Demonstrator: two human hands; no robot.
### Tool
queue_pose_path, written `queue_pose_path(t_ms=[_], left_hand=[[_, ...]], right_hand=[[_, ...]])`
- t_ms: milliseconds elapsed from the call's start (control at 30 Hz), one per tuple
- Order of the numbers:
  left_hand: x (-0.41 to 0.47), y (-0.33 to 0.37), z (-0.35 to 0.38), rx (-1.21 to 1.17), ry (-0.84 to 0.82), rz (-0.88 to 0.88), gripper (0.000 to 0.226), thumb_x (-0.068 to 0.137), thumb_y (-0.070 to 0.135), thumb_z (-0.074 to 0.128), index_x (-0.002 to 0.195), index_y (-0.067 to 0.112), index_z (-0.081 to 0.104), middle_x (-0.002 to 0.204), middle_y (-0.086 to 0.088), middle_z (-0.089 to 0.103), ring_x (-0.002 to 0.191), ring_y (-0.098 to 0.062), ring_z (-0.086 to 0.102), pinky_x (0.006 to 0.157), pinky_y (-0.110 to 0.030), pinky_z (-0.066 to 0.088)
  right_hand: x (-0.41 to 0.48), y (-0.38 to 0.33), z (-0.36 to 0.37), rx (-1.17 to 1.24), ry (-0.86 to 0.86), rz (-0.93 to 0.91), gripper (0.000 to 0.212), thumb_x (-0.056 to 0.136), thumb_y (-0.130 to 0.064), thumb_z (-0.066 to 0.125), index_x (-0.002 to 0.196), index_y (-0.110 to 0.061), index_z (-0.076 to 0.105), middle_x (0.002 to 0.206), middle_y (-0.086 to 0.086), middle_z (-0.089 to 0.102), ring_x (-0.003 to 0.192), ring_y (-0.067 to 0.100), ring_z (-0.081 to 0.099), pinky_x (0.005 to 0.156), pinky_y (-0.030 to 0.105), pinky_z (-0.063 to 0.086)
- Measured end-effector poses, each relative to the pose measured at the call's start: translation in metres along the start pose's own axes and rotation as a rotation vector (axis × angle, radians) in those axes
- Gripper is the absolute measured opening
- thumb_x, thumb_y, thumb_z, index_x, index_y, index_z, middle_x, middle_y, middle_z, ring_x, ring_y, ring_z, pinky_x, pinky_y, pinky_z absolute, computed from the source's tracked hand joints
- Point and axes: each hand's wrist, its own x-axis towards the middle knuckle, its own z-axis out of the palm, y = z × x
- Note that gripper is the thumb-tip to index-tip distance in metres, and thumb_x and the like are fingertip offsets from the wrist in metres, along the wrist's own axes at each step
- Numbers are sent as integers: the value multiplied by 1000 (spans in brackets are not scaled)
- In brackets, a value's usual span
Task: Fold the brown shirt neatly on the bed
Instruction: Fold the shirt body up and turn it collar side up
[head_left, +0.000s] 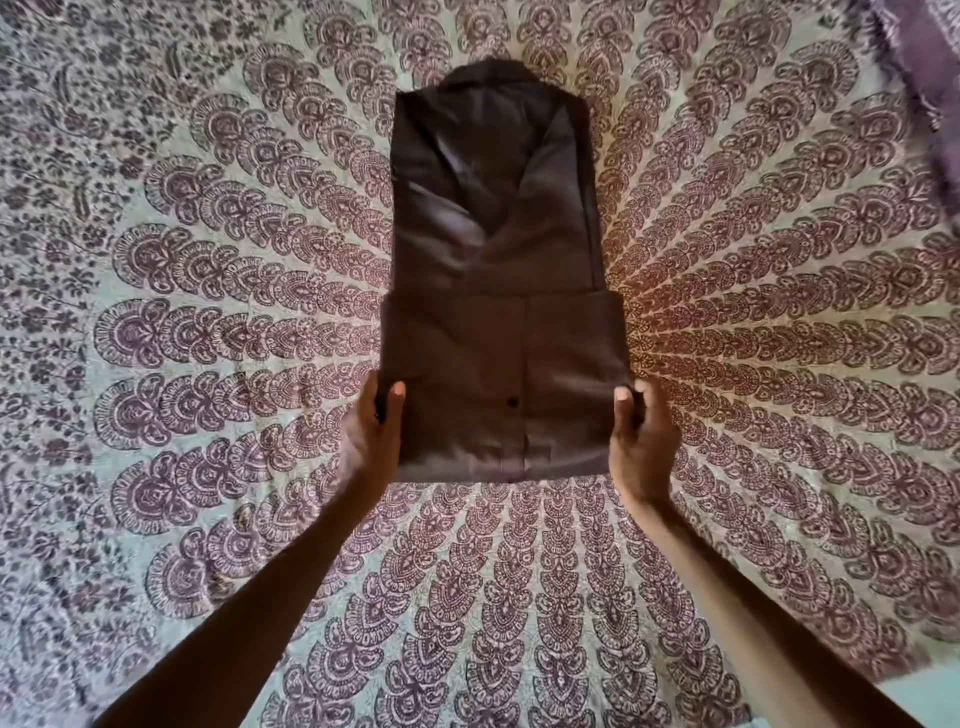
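Observation:
The brown shirt (493, 223) lies lengthwise in the middle of the bed (208, 312), sides and sleeves folded in to a narrow strip, collar at the far end. Its near part is doubled up over the body, showing a button and the placket. My left hand (371, 434) grips the left edge of this doubled part, thumb on top and fingers under it. My right hand (641, 444) grips the right edge the same way. The doubled part is lifted slightly off the bed between both hands.
A patterned bedspread with purple paisley rings covers the whole bed. A purple cloth (924, 78) lies at the far right corner. The bed's near right edge (914, 696) shows a pale strip.

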Motion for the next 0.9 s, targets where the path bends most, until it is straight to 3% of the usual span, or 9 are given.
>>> queue_pose_path(t_ms=[100,200,333,433,533,633,767,833,900], left_hand=[[6,-5,9,49,10,-31,33,99,32,46,115,6,58,83,-3,60,68,-19,57,60,-24,41],[17,-4,10,76,-61,-139,37,98,40,45,102,8,63,78,-8,61,68,-22,56,62,-30,43],[33,13,9,97,-42,-185,40,95,45,49,98,8,63,85,-11,64,77,-26,59,69,-35,49],[37,22,10,16,49,-132,33,96,34,51,95,3,61,81,-16,65,71,-29,61,62,-40,51],[39,23,16,-23,85,-157,31,99,32,47,96,4,60,77,-10,61,68,-25,58,57,-32,44],[38,20,21,-10,114,-184,32,100,31,45,100,3,61,80,-7,59,72,-23,56,63,-28,37],[32,29,22,-56,206,-121,28,101,27,44,96,4,59,75,-6,57,59,-16,50,53,-24,37],[34,29,21,-55,211,-82,26,100,23,46,93,2,59,72,-5,57,54,-3,46,47,-9,33],[40,22,22,2,202,-72,27,99,24,49,90,2,62,70,-7,60,50,-3,46,48,-15,38]], right_hand=[[9,5,9,-118,-36,33,13,102,-21,45,96,-12,53,68,-9,53,53,2,44,43,17,30],[21,15,12,-212,-104,121,30,102,-28,44,105,-3,60,69,2,60,54,18,52,47,27,38],[30,4,11,-270,-79,152,24,101,-23,45,100,-6,62,72,9,66,57,24,55,51,33,42],[31,-6,15,-231,-25,106,22,102,-20,44,100,-6,61,62,3,58,47,13,49,43,29,34],[40,-11,18,-300,-5,92,25,102,-24,43,104,-6,61,60,1,56,46,9,45,45,25,22],[44,-8,22,-423,-42,22,25,102,-26,44,109,-8,59,71,14,68,60,30,62,48,27,24],[43,-3,26,-389,23,-80,25,102,-27,43,113,-12,59,79,9,72,63,29,65,52,26,31],[48,-2,31,-386,55,-82,26,102,-27,43,115,-12,59,87,8,73,65,28,66,53,25,30],[50,-2,37,-516,58,-78,27,101,-31,44,117,-13,57,90,10,72,65,30,68,52,25,32]])
